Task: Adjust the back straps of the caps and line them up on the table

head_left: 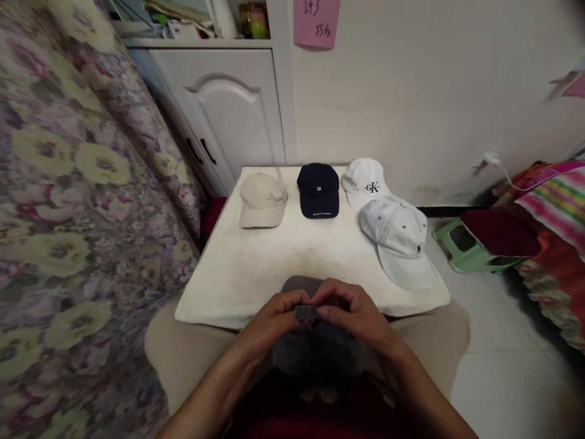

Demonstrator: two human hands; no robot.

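Observation:
A dark grey cap is in my two hands at the near edge of the table, its brim pointing away from me and its body in shadow over my lap. My left hand pinches the left end of a short grey strap on the cap. On the strap's right end, the thumb and fingers of my right hand are closed. The two hands almost meet. Fingers cover part of the strap, so its fastening cannot be made out.
On the white-covered table lie a beige cap, a navy cap, a white cap and a pale blue cap. A floral curtain hangs left. A green stool stands right.

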